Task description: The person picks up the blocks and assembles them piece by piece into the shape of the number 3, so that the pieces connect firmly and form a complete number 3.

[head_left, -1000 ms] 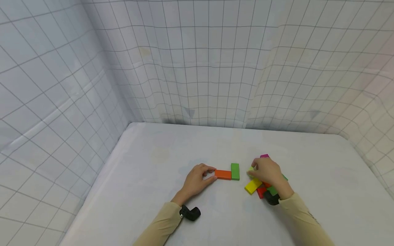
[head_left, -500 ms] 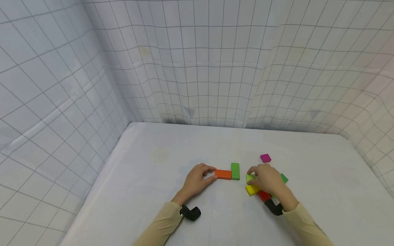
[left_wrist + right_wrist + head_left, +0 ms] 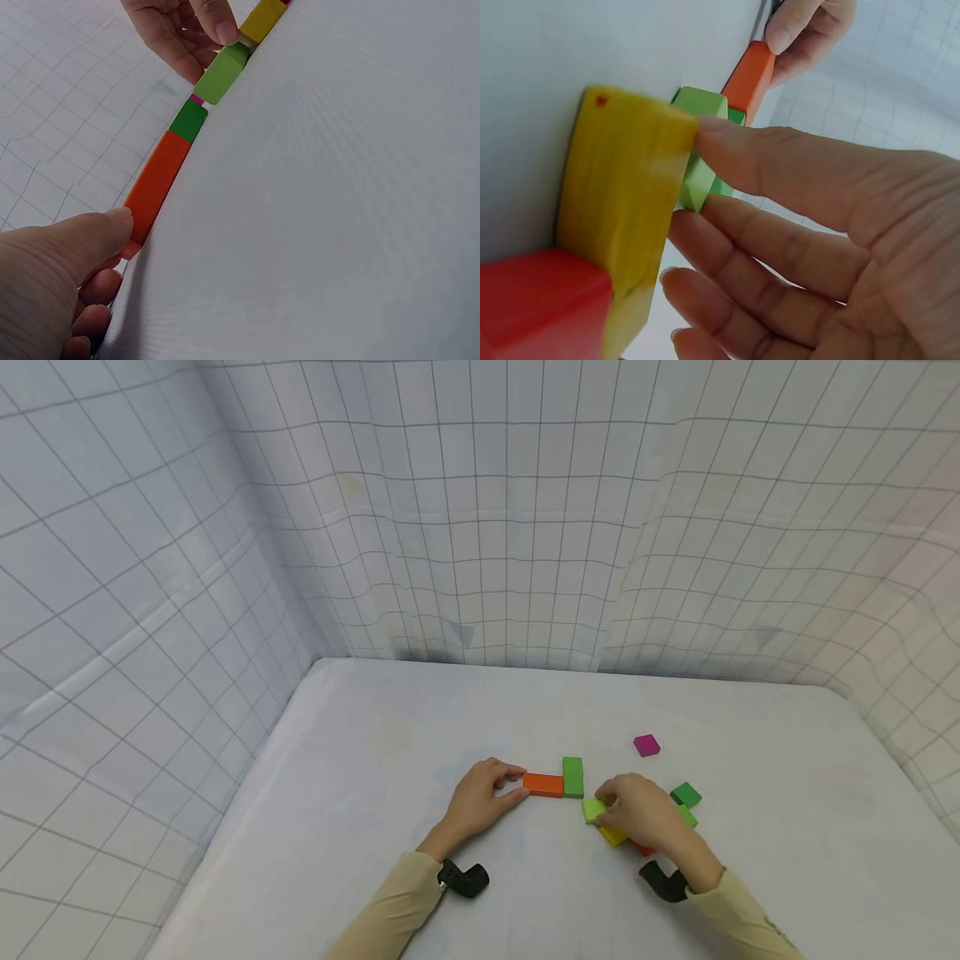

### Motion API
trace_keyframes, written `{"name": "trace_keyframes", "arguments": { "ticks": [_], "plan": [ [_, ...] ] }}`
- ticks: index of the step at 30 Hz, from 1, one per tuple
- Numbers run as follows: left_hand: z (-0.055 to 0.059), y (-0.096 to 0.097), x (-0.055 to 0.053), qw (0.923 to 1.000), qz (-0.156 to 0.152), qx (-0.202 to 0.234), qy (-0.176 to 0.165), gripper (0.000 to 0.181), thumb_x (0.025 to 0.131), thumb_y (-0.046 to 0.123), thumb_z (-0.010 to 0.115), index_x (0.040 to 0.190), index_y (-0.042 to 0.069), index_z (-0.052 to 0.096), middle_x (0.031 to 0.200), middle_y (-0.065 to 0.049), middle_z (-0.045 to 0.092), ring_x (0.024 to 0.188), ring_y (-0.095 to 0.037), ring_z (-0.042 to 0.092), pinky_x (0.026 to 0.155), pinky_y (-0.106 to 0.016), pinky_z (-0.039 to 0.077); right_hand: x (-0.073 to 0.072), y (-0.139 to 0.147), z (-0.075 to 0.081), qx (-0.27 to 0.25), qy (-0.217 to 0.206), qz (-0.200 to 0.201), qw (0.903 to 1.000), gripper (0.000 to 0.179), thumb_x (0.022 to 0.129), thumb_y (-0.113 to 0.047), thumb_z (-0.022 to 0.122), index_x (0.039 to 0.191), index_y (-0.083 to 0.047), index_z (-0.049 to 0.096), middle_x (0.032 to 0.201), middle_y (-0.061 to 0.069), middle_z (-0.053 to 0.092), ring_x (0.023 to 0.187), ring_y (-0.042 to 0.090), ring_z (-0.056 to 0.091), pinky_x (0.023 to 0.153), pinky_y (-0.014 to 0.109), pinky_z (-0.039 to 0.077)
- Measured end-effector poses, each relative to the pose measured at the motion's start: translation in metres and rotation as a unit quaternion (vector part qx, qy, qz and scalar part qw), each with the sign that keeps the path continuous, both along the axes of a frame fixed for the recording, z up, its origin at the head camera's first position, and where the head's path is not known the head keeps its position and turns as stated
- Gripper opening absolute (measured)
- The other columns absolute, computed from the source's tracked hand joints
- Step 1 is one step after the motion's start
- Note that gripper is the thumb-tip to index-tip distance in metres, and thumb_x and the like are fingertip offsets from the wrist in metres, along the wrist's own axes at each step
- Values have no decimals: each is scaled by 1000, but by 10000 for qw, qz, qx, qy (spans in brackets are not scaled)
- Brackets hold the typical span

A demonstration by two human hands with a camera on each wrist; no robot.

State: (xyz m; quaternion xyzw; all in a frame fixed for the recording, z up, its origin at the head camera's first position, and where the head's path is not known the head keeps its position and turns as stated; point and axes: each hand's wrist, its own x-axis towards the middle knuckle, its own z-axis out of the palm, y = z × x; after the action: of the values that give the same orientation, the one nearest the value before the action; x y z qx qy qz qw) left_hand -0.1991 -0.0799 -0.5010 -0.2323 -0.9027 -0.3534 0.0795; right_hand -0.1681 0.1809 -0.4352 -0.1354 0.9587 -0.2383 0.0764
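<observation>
A flat, oblong orange block (image 3: 543, 785) lies crosswise below and right of the head view's centre; a lime-green block (image 3: 592, 811), pinched and partly hidden, shows slightly lower, farther right.

One block (image 3: 543, 785) up against the left hand (image 3: 480, 797), crosswise block (image 3: 573, 777) touching its far end, third block (image 3: 592, 811) at the right hand (image 3: 640, 812), two blocks (image 3: 612, 836) thumb-side, lone block (image 3: 647, 745) beyond, block pair (image 3: 686, 795) to its right.
</observation>
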Motion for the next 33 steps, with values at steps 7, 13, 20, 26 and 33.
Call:
{"name": "trace_keyframes", "arguments": {
  "ticks": [7,13,20,26,33],
  "plan": [
    [0,0,0,10000,-22,64,37,31,87,33,70,113,15,70,89,5,57,75,-9,45,66,-25,38,4,-6,-1,-228,78,94,9997,22,75,-7,79,96,-6,73,79,-4,62,68,13,50,59,29,44],
    [0,0,0,10000,14,-1,-96,32,87,34,69,114,16,69,91,7,57,77,-8,45,67,-25,39,5,-9,-4,-486,266,160,9983,19,74,-7,79,90,-10,69,74,-8,58,66,10,50,59,29,43],
    [0,1,0,9999,40,0,-158,32,88,34,69,115,17,69,92,7,58,78,-8,46,69,-25,40,5,-14,-8,-575,334,179,9976,16,75,-8,79,86,-13,68,73,-8,57,67,10,50,61,29,44],
    [0,1,0,9999,36,-20,-140,32,87,34,69,115,17,69,92,7,57,77,-8,46,68,-25,40,5,-17,-10,-545,357,156,9978,16,75,-10,80,84,-15,68,74,-9,57,66,10,49,61,29,43],
    [1,1,0,9999,35,-23,-129,32,88,35,69,114,17,69,93,7,58,78,-8,46,68,-25,40,5,-17,-10,-505,475,142,9975,15,76,-12,80,85,-15,69,75,-10,57,66,10,48,61,30,43]
  ]
}}
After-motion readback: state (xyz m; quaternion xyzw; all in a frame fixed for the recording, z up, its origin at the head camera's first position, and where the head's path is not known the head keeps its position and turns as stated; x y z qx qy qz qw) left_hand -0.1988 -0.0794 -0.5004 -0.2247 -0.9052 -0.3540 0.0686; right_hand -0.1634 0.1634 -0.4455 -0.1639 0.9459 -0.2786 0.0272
